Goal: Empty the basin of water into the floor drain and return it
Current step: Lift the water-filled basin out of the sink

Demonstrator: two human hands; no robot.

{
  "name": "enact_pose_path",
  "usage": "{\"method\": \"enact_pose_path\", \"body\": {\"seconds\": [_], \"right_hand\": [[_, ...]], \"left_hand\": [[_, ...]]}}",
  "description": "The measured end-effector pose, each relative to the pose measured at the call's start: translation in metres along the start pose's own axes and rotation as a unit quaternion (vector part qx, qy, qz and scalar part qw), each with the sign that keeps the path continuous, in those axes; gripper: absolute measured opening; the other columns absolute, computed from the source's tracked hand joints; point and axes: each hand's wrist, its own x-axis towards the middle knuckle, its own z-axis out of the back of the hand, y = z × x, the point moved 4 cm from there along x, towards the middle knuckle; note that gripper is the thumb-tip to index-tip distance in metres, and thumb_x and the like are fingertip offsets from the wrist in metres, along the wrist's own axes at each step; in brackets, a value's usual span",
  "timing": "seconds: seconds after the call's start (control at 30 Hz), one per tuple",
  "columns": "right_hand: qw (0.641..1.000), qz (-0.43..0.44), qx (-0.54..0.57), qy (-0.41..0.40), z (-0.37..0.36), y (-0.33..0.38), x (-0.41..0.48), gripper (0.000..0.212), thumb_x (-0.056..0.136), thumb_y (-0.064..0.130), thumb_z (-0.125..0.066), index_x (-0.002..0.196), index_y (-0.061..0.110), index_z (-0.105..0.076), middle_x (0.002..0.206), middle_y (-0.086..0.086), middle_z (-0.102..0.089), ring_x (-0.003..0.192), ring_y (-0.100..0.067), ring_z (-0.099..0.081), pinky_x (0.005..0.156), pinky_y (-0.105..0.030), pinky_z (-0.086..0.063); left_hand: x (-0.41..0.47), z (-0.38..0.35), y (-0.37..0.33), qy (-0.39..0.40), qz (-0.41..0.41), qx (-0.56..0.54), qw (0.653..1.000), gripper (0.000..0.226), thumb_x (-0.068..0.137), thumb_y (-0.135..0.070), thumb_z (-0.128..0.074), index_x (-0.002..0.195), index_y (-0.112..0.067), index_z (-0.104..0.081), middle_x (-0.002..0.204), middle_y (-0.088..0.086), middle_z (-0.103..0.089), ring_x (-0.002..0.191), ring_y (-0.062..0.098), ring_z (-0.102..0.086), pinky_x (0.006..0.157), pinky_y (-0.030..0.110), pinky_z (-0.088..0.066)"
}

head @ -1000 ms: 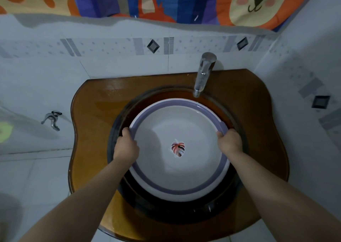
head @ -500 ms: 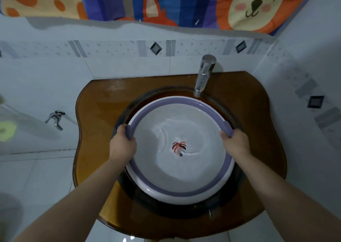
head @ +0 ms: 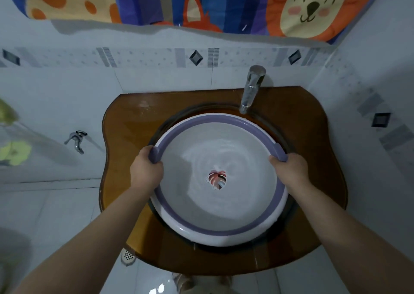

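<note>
A round white basin (head: 215, 231) with a purple rim and a leaf picture on its bottom holds rippling water. It sits just above the dark bowl of the brown sink counter (head: 125, 119). My left hand (head: 145, 170) grips the basin's left rim, thumb over the purple edge. My right hand (head: 289, 170) grips the right rim the same way. A round metal floor drain (head: 128, 256) shows on the tiled floor below the counter's front left edge.
A chrome tap (head: 252, 89) overhangs the basin's far right edge. A small wall tap (head: 77, 140) sticks out at the left. White tiled walls close in behind and at the right. A colourful animal curtain (head: 201, 4) hangs above.
Both hands have lifted the basin a little out of the sink bowl. The water, still before, now swirls and ripples.
</note>
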Motion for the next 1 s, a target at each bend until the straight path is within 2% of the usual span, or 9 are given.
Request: {"method": "enact_pose_path", "body": {"seconds": [0.13, 0.27, 0.37, 0.5, 0.6, 0.7, 0.83, 0.9, 1.0], "right_hand": [[0.999, -0.016, 0.031, 0.013, 0.004, 0.008, -0.011, 0.025, 0.084, 0.031, -0.059, 0.067, 0.013, -0.054, 0.07, -0.007, -0.058, 0.062, -0.019, -0.056, 0.048, -0.026, -0.039], [0.997, -0.009, 0.076, 0.027, 0.007, 0.02, -0.022, 0.026, 0.083, 0.028, -0.062, 0.068, 0.008, -0.054, 0.071, -0.009, -0.059, 0.065, -0.022, -0.058, 0.051, -0.027, -0.042], [0.997, 0.016, 0.075, 0.027, 0.009, 0.034, -0.031, 0.031, 0.083, 0.028, -0.062, 0.062, 0.009, -0.048, 0.066, -0.009, -0.054, 0.062, -0.021, -0.054, 0.052, -0.027, -0.038], [0.997, 0.033, 0.062, 0.025, 0.007, 0.056, -0.043, 0.036, 0.084, 0.029, -0.062, 0.057, 0.014, -0.042, 0.06, -0.006, -0.044, 0.058, -0.019, -0.047, 0.051, -0.026, -0.034], [0.996, 0.04, 0.071, 0.036, 0.002, 0.076, -0.052, 0.04, 0.083, 0.028, -0.063, 0.054, 0.013, -0.039, 0.059, -0.007, -0.04, 0.057, -0.022, -0.045, 0.057, -0.031, -0.037], [0.994, 0.036, 0.092, 0.048, -0.007, 0.096, -0.062, 0.04, 0.083, 0.026, -0.064, 0.054, 0.01, -0.042, 0.06, -0.009, -0.042, 0.06, -0.025, -0.047, 0.065, -0.037, -0.038], [0.989, 0.067, 0.112, 0.072, -0.024, 0.117, -0.072, 0.047, 0.085, 0.032, -0.061, 0.05, 0.013, -0.037, 0.053, -0.007, -0.04, 0.051, -0.023, -0.043, 0.059, -0.034, -0.036], [0.987, 0.079, 0.109, 0.086, -0.033, 0.128, -0.076, 0.046, 0.088, 0.04, -0.054, 0.053, 0.013, -0.044, 0.054, -0.005, -0.047, 0.05, -0.021, -0.047, 0.051, -0.028, -0.034], [0.986, 0.099, 0.071, 0.113, -0.054, 0.151, -0.081, 0.047, 0.092, 0.046, -0.04, 0.076, 0.008, -0.061, 0.072, -0.007, -0.062, 0.065, -0.021, -0.059, 0.051, -0.027, -0.038]], "left_hand": [[-0.005, 0.013, -0.003, -0.004, 0.001, -0.012, 1.0, 0.037, 0.089, -0.014, -0.055, 0.125, -0.015, -0.05, 0.118, 0.009, -0.062, 0.101, 0.028, -0.059, 0.086, 0.042, -0.051], [-0.01, 0.028, 0.0, -0.002, 0.052, -0.081, 0.995, 0.042, 0.085, -0.008, -0.06, 0.125, -0.018, -0.051, 0.111, 0.001, -0.058, 0.096, 0.023, -0.053, 0.087, 0.044, -0.051], [-0.013, 0.041, 0.003, -0.004, 0.085, -0.127, 0.988, 0.045, 0.083, -0.006, -0.063, 0.125, -0.018, -0.051, 0.104, -0.003, -0.051, 0.092, 0.022, -0.049, 0.083, 0.044, -0.051], [-0.016, 0.063, 0.008, -0.009, 0.105, -0.189, 0.976, 0.044, 0.081, -0.003, -0.064, 0.12, -0.018, -0.052, 0.105, 0.001, -0.053, 0.094, 0.027, -0.053, 0.08, 0.045, -0.052], [-0.015, 0.084, 0.017, -0.019, 0.11, -0.23, 0.967, 0.038, 0.078, -0.001, -0.066, 0.107, -0.021, -0.053, 0.101, 0.004, -0.055, 0.09, 0.029, -0.056, 0.065, 0.038, -0.053], [-0.013, 0.106, 0.031, -0.03, 0.114, -0.263, 0.958, 0.037, 0.076, -0.001, -0.067, 0.101, -0.022, -0.052, 0.092, 0.006, -0.058, 0.074, 0.026, -0.057, 0.052, 0.029, -0.047], [-0.017, 0.136, 0.049, -0.053, 0.112, -0.299, 0.946, 0.033, 0.074, -0.001, -0.069, 0.097, -0.02, -0.054, 0.095, 0.013, -0.062, 0.08, 0.034, -0.06, 0.071, 0.042, -0.054], [-0.022, 0.151, 0.058, -0.074, 0.108, -0.312, 0.941, 0.028, 0.075, -0.004, -0.068, 0.094, -0.02, -0.055, 0.095, 0.016, -0.064, 0.076, 0.033, -0.062, 0.074, 0.044, -0.054], [-0.035, 0.173, 0.074, -0.126, 0.112, -0.34, 0.925, 0.015, 0.08, -0.01, -0.066, 0.084, -0.022, -0.057, 0.08, 0.014, -0.065, 0.06, 0.022, -0.062, 0.055, 0.029, -0.052]]}}
